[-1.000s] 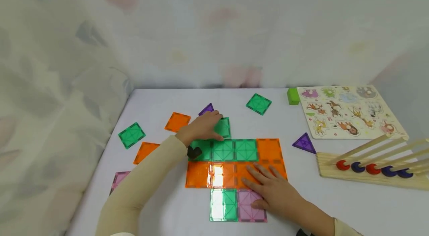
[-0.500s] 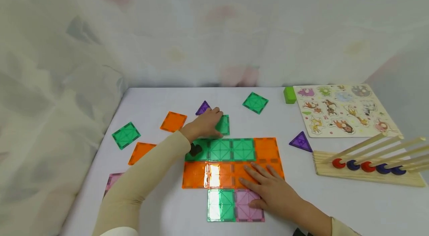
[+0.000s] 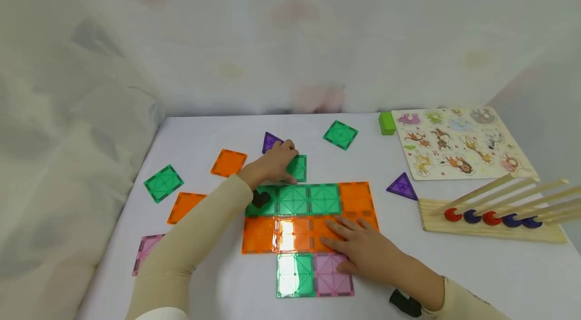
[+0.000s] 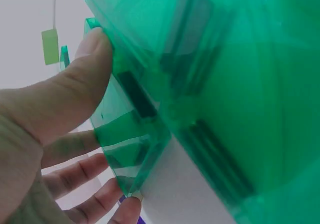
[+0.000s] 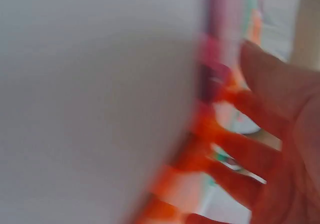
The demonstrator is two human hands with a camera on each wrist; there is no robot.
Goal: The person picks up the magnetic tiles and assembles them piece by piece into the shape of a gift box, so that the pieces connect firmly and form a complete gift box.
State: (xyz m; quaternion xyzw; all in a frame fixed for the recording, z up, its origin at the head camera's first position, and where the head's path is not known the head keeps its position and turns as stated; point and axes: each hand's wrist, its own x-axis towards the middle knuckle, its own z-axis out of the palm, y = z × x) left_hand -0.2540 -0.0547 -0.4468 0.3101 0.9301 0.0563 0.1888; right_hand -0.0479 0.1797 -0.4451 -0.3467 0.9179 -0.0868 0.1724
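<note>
Several tiles lie edge to edge on the bench point(image 3: 245, 289), forming a flat block point(image 3: 292, 200); twelve o'clock points away from the person. Just off its 12 o'clock side is a green square point(image 3: 298, 168), and the person's left grip point(image 3: 272, 162) has hold of it, thumb nearest the block, fingers at the far edge. Whether square and block touch, I can't tell. One purple triangle point(image 3: 271, 141) sits by those fingers at 11. The right grip point(image 3: 369, 253) is released, fingers laid straight over the block's orange part, thumb over the pink square point(image 3: 331, 279). From the block, a loose orange square point(image 3: 229, 162) lies toward 10, the puzzle board point(image 3: 460, 146) toward 2, the peg rack point(image 3: 490, 229) at 3.
</note>
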